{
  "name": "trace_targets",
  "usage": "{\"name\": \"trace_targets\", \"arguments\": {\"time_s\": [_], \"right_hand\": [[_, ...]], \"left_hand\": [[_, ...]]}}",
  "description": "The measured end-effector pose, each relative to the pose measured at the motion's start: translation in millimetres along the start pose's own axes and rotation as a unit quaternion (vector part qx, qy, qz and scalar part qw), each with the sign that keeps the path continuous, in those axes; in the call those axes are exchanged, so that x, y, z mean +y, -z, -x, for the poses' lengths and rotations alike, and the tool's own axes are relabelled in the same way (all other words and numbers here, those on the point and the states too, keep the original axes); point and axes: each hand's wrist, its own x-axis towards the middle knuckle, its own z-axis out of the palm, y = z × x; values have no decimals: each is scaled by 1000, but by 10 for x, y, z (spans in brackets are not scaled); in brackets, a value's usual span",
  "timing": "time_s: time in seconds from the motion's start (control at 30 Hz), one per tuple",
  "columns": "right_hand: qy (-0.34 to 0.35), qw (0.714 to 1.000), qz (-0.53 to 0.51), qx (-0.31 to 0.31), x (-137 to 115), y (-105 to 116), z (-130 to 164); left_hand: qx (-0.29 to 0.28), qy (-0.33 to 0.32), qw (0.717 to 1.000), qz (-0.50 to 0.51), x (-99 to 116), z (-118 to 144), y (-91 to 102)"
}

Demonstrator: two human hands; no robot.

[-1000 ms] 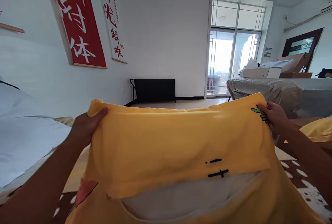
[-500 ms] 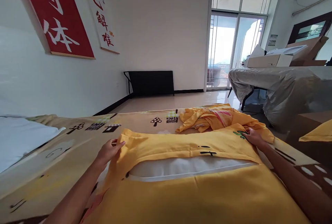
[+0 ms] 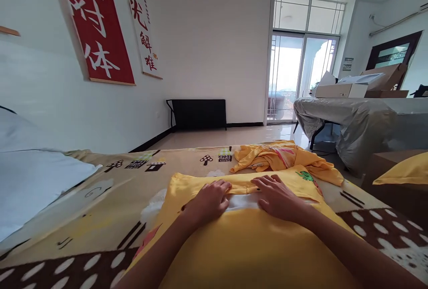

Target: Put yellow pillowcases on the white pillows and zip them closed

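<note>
A pillow in a yellow pillowcase (image 3: 247, 244) lies on the patterned bed cover in front of me. Its open end faces away, and a strip of the white pillow (image 3: 242, 201) shows there between my hands. My left hand (image 3: 209, 200) and my right hand (image 3: 277, 195) both rest flat, palms down, side by side on the flap at that end. Neither hand grips anything. A small green print (image 3: 304, 175) marks the pillowcase's far right corner.
A crumpled yellow cloth (image 3: 281, 157) lies just beyond the pillow. White bedding (image 3: 30, 182) is at the left. Another yellow pillow (image 3: 406, 169) sits on a brown box at the right. A plastic-covered table (image 3: 354, 119) with cardboard boxes stands at the back right.
The pillowcase flap, held up at both corners a second ago, came down onto the pillow. Both hands let go of the corners and moved inward to press flat at the middle.
</note>
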Motion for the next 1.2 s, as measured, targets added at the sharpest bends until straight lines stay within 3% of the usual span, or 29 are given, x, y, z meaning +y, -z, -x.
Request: {"name": "trace_targets", "arguments": {"time_s": [0.2,0.4,0.5,0.6,0.67,0.73,0.87,1.03,1.2], "right_hand": [[-103,991,63,51,-104,-363,-103],[-87,976,98,173,-54,-626,-73],[-76,959,75,262,-7,-710,-25],[-71,947,37,311,6,-728,46],[-51,954,13,294,-19,-697,105],[-14,972,-5,237,-54,-639,169],[23,994,18,105,-47,-494,285],[-102,990,84,49,279,-296,425],[-257,963,85,-7,874,-141,663]], "left_hand": [[65,49,997,-12,32,-24,-124],[159,54,986,-10,151,6,-81],[175,15,984,-29,219,81,-122],[134,-67,985,-89,231,200,-191],[81,-101,985,-113,196,288,-217],[40,-101,989,-102,128,366,-212],[35,-42,998,-44,-81,486,-161],[85,8,996,41,-418,602,-171],[64,93,984,137,-684,665,-201]]}}
